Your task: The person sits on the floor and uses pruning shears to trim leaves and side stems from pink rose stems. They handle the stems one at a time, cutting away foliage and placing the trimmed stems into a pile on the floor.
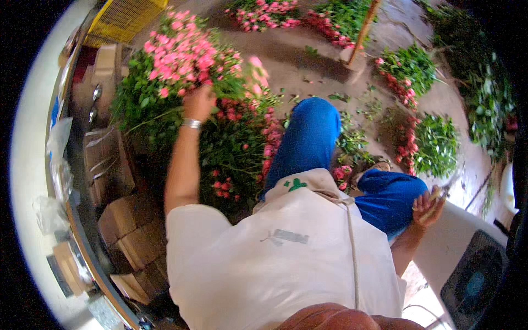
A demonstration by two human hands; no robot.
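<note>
- At far left, flattened cardboard boxes (pixel 135 239) are stacked against a curved metal counter edge (pixel 82 242), with clear plastic bags (pixel 58 143) lying on the pale surface beyond it.
- A yellow plastic crate (pixel 122 17) sits at the top left corner, behind the flowers.
- The left hand (pixel 199 103), a silver bangle (pixel 192 124) at its wrist, is raised and closed around the stems of a large bunch of pink roses (pixel 184 52), which stands in the upper left of the view, its blooms tilted up and away from the person.
- Just below that bunch, more pink and red roses (pixel 242 143) lie heaped on the floor against the person's knee.
- At centre, the person wears a white apron (pixel 286 258) over blue trousers (pixel 308 137), one leg bent forward among the cuttings.
- Loose leaves and stem trimmings (pixel 352 140) litter the concrete floor (pixel 297 60) around the legs.
- At the top, a wooden pole (pixel 364 25) rises from the floor between further rose bundles (pixel 264 14).
- The right hand (pixel 428 206) rests by the right knee, fingers curled around a small cutting tool (pixel 437 195); its blades are too small to make out.
- To the right, bundles of red roses with green foliage (pixel 423 143) lie well apart from the held bunch.
- At lower right, a white box with a dark grille (pixel 476 275) sits beside the person.
</note>
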